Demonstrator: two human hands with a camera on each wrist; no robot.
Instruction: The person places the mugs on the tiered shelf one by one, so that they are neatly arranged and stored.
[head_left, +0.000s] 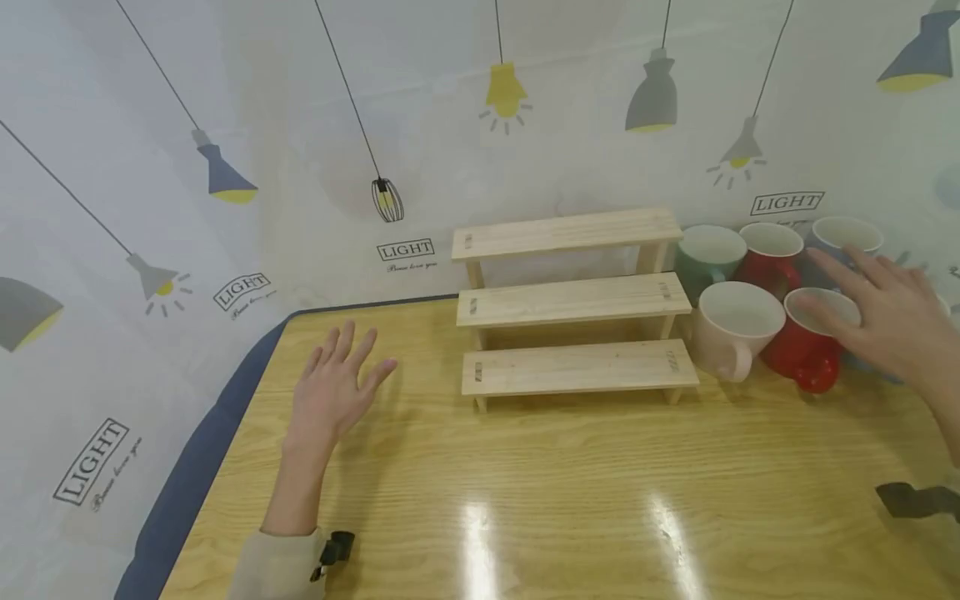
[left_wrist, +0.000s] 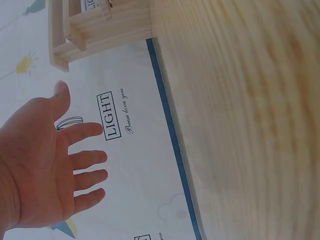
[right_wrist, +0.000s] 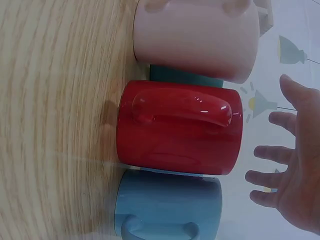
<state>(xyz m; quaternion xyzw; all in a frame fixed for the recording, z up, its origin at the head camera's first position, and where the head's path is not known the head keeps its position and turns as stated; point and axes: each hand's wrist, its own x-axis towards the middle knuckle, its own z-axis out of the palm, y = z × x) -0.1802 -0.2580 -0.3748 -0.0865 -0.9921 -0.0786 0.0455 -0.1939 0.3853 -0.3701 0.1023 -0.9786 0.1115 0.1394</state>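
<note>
My right hand [head_left: 888, 312] is held over a group of mugs at the right, fingers spread and holding nothing. Beneath it in the head view are a front red mug [head_left: 783, 346] and a back blue mug [head_left: 813, 267], both partly covered. The right wrist view shows a pale pink mug [right_wrist: 195, 45], the red mug and a front blue mug [right_wrist: 170, 200] in a row, handles facing out. At the left, my left hand [head_left: 330, 392] hovers above the table with spread fingers and nothing in it, left of a three-step wooden rack [head_left: 573, 300].
A green mug [head_left: 705, 254] and another red mug [head_left: 765, 250] stand behind the front row, close beside the rack. The wooden table [head_left: 465, 467] meets a lamp-printed cloth backdrop [head_left: 315, 225] at its back and left edges.
</note>
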